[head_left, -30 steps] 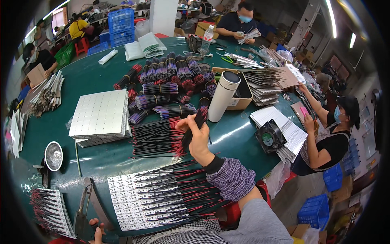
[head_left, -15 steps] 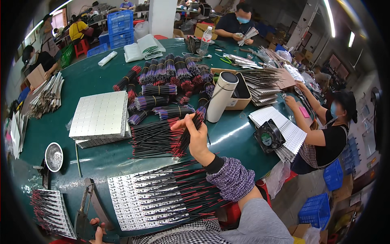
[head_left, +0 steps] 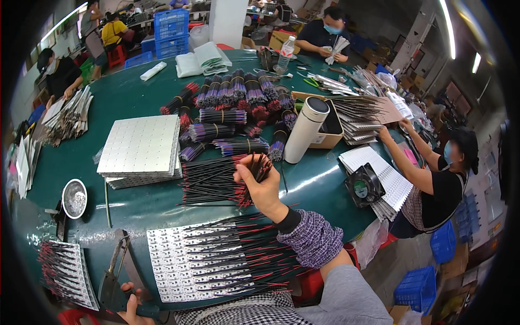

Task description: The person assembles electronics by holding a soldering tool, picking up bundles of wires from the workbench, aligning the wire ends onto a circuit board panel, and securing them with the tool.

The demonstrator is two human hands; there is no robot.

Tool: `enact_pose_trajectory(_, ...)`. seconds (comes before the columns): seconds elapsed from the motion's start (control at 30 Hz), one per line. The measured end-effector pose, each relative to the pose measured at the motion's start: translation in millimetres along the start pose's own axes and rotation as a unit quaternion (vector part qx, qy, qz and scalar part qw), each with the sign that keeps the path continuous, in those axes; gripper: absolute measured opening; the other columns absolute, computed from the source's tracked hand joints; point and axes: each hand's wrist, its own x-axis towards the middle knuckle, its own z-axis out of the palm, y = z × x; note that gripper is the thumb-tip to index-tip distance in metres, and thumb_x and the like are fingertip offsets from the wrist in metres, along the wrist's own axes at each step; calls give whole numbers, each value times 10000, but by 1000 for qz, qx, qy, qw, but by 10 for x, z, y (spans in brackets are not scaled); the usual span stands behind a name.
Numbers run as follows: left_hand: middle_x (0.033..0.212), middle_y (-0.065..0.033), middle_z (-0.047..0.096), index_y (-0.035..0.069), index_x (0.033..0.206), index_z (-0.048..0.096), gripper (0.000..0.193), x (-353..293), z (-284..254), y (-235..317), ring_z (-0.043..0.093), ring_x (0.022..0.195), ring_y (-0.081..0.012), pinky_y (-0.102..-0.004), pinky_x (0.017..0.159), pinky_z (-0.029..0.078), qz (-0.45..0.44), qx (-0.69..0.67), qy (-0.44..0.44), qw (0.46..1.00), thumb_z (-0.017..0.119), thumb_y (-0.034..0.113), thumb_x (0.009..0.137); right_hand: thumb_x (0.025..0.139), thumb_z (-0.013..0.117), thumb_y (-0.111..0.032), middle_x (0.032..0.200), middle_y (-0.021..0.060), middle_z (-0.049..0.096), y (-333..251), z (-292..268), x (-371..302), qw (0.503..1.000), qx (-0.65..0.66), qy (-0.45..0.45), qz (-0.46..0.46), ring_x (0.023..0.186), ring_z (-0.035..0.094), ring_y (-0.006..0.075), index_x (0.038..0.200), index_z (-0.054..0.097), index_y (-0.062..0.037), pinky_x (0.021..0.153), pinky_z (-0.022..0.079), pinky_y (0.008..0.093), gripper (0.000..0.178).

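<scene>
My right hand (head_left: 264,189) is closed around a bunch of thin black wires (head_left: 260,166) with red among them. It is just above the right end of a pile of loose black and red wires (head_left: 208,181). My left hand (head_left: 132,306) wraps round the handle of a green soldering gun (head_left: 112,292) at the lower left, its metal parts pointing up. Between my arms lies a white panel of small circuit boards (head_left: 170,265), with rows of black and red wires (head_left: 254,249) lying across it and past its right edge.
Left of the loose wires is a stack of white panels (head_left: 138,143). A metal bowl (head_left: 74,199) and a wired panel (head_left: 81,271) are at the left. Beyond the pile lie banded wire bundles (head_left: 219,116), a thermos (head_left: 306,130) and a box (head_left: 327,138). A small fan (head_left: 364,185) is near a co-worker (head_left: 433,179).
My right hand has come down slightly with its wires, and its fingers now curl more tightly over them. My left hand keeps its hold on the soldering gun. The view has shifted a little.
</scene>
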Motion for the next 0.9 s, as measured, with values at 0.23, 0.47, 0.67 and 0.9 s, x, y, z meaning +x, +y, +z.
enact_pose_trajectory(0.23, 1103, -189, 666, -75, 1265, 572, 461, -7, 21, 12, 668, 984, -305, -424, 864, 584, -2, -3, 15, 1000, 627, -113, 809, 1004, 661, -137, 703, -49, 531, -61, 43, -30, 999, -12, 40, -19, 594, 457, 12, 964, 591, -37, 517, 375, 185, 128)
enact_pose_trajectory(0.47, 1134, -216, 661, -93, 1272, 562, 460, 35, -103, -58, 666, 982, -324, -454, 906, 573, -3, -16, 2, 1000, 617, -122, 816, 1016, 644, -154, 677, -60, 523, 19, 67, -83, 997, -44, 47, 40, 582, 449, 14, 937, 606, -30, 521, 357, 206, 152)
enact_pose_trajectory(0.67, 1144, -215, 661, -93, 1280, 558, 453, 39, -241, -85, 662, 1022, -328, -463, 913, 575, 4, -31, 3, 1000, 620, -116, 832, 1056, 578, -222, 665, -26, 481, -519, -45, 407, 990, 14, 141, -26, 521, 416, 52, 921, 576, -35, 472, 343, 239, 231)
enact_pose_trajectory(0.9, 1157, -212, 658, -89, 1283, 561, 447, 48, -328, -159, 657, 1039, -330, -451, 897, 579, -11, -43, 15, 999, 625, -108, 841, 1030, 608, -147, 726, 21, 534, -331, -170, 58, 991, -33, 133, 7, 534, 480, 90, 966, 582, -17, 501, 408, 259, 148)
